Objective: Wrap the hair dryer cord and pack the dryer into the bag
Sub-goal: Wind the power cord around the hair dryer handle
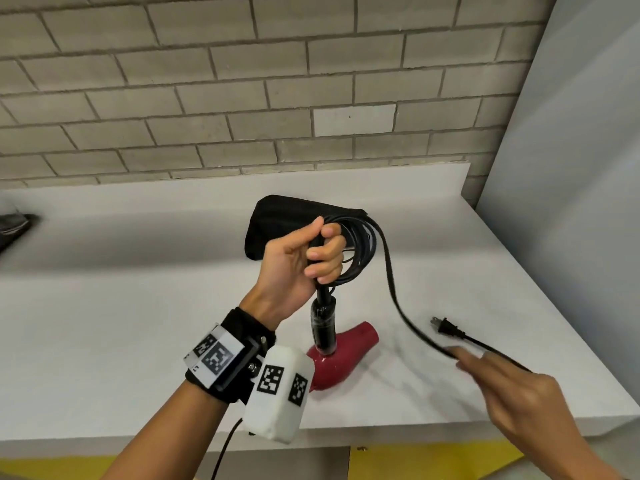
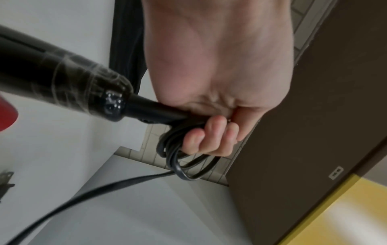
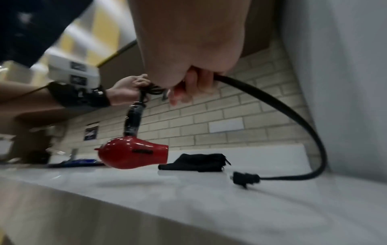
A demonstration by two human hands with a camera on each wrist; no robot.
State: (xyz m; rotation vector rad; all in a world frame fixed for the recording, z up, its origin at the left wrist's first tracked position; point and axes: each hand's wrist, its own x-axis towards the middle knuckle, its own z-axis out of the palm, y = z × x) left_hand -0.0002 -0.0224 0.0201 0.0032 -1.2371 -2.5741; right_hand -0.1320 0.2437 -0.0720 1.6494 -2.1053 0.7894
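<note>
My left hand (image 1: 304, 258) (image 2: 209, 82) is raised above the white counter (image 1: 138, 323). It grips several wound loops of the black cord (image 1: 360, 244) (image 2: 178, 157) together with the cord's stiff end. The red hair dryer (image 1: 341, 355) (image 3: 134, 154) hangs from that end, body down, just over the counter. From the loops the free cord (image 3: 293, 116) runs down to my right hand (image 1: 485, 372) (image 3: 188, 66), whose fingers hold it a short way from the plug (image 1: 446, 329) (image 3: 245, 179). The plug lies on the counter. A black bag (image 1: 277, 216) (image 3: 199, 162) lies flat behind the dryer.
A grey brick wall (image 1: 242, 98) backs the counter and a pale panel (image 1: 571, 202) closes its right side. The counter's front edge (image 1: 381, 431) runs just below my hands. A dark object (image 1: 14, 226) sits at the far left, and something blue (image 3: 83, 160) lies beyond the dryer.
</note>
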